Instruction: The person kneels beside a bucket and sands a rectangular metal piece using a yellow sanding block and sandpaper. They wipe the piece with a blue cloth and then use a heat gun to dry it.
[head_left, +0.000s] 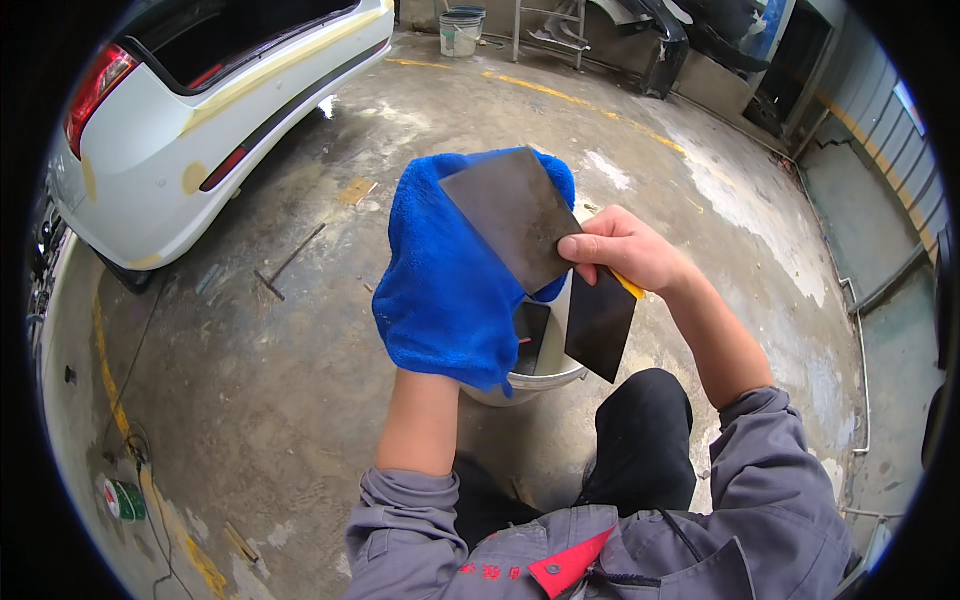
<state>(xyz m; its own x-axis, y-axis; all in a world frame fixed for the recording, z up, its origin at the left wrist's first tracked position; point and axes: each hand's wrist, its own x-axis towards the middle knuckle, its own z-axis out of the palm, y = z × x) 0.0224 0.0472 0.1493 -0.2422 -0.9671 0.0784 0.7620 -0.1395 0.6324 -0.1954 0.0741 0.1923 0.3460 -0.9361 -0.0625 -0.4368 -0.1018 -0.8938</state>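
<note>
A blue microfiber cloth (450, 277) is draped over my left hand, hiding its fingers. My right hand (619, 247) pinches a dark grey square sheet (510, 217) by its right corner, and the sheet lies against the front of the cloth. A second dark sheet (600, 322) hangs below my right fingers, with a small yellow piece (628, 285) beside it. Under both hands stands a white bucket (551, 381) holding cloudy liquid and another dark sheet (531, 326).
At upper left stands a white car (165, 127) with patches of filler and its tailgate area open. A T-shaped metal tool (289, 262) lies on the concrete floor. Further off are buckets (460, 34), a metal stand (551, 37) and black bumper parts (664, 52). A green can (126, 500) is at lower left.
</note>
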